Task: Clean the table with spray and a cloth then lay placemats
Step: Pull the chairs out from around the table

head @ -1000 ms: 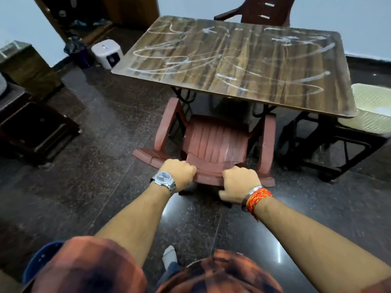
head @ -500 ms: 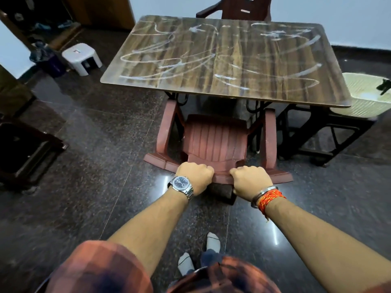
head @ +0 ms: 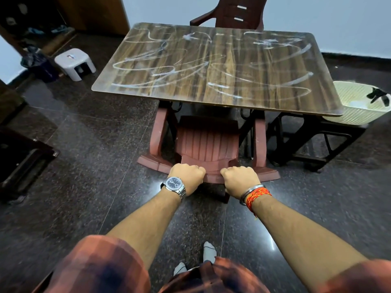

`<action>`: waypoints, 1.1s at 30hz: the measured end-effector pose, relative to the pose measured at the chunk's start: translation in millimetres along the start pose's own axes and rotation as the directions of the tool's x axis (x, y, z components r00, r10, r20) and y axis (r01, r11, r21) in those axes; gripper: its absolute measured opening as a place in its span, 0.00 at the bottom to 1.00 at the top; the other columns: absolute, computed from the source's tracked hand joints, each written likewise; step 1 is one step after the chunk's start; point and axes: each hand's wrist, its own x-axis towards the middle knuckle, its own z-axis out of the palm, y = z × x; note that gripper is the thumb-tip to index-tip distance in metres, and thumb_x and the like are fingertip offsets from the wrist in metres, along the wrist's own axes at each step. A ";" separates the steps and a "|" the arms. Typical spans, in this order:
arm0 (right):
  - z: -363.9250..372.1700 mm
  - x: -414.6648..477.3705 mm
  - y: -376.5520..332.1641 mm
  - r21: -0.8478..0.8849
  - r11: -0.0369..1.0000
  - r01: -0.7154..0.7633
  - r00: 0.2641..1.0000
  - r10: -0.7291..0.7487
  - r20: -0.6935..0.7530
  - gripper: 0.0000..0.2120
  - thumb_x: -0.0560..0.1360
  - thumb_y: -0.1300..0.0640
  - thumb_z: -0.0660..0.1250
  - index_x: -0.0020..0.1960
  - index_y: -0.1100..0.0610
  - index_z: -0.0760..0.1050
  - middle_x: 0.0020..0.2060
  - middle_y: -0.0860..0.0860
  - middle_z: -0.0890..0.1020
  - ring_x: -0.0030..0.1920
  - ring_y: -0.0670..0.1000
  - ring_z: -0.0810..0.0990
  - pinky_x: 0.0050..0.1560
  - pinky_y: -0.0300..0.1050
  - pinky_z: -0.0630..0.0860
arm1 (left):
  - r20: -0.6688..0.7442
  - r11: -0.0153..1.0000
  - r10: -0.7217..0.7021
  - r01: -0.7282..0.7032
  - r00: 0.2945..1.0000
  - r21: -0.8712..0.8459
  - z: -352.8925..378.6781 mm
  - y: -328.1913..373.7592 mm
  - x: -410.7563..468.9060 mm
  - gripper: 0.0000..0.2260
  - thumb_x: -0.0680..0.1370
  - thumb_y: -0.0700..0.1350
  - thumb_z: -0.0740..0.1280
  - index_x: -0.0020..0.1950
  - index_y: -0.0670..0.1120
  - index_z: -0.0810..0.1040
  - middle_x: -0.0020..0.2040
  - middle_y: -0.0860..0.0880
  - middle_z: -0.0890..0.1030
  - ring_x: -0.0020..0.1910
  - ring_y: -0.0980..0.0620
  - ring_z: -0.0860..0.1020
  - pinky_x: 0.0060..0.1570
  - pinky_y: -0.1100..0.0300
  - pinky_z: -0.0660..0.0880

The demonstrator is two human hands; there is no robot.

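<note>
- Fingers of left hand and right hand are clenched over the chair back's top rail. Two-point grip, likely to steer it straight.
- Table?
- Dead ahead, top covered in white streaks, unwiped. Chair seat is partly under its near edge, farther in and squarer than a second ago.
- Anything to wipe with?
- Not in view. Dark object in the basket right of the table, possibly a spray trigger. Too blurred to call.

Dark speckled floor gleams under a pale wall. A white stool stands left, a cream basket right, and a brown chair against the wall.
</note>
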 end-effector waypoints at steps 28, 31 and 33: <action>-7.6 69.4 40.1 -0.007 0.998 -0.055 0.997 0.055 -0.054 0.11 0.72 0.54 0.63 0.52 0.57 0.72 0.48 0.57 0.81 0.47 0.63 0.81 0.40 0.51 0.72 | -0.029 0.998 0.060 -0.061 0.998 -0.013 -15.7 -44.1 75.1 0.05 0.77 0.41 0.63 0.51 0.43 0.75 0.49 0.44 0.82 0.46 0.38 0.81 0.35 0.52 0.64; -11.7 77.1 32.9 0.001 0.999 -0.043 0.997 0.043 -0.069 0.11 0.71 0.54 0.63 0.52 0.57 0.73 0.49 0.56 0.82 0.47 0.63 0.81 0.40 0.51 0.72 | -0.027 0.999 0.033 -0.034 0.999 -0.007 -16.4 -54.1 75.3 0.05 0.76 0.41 0.63 0.51 0.44 0.75 0.51 0.45 0.82 0.48 0.39 0.81 0.36 0.53 0.65; -12.6 78.7 32.0 -0.005 0.999 -0.045 0.996 0.045 -0.073 0.11 0.70 0.53 0.64 0.51 0.56 0.73 0.49 0.56 0.82 0.47 0.63 0.81 0.41 0.51 0.73 | -0.031 1.000 0.017 -0.018 0.999 -0.006 -16.0 -53.2 75.4 0.05 0.76 0.42 0.63 0.51 0.45 0.75 0.50 0.46 0.82 0.48 0.40 0.81 0.35 0.53 0.64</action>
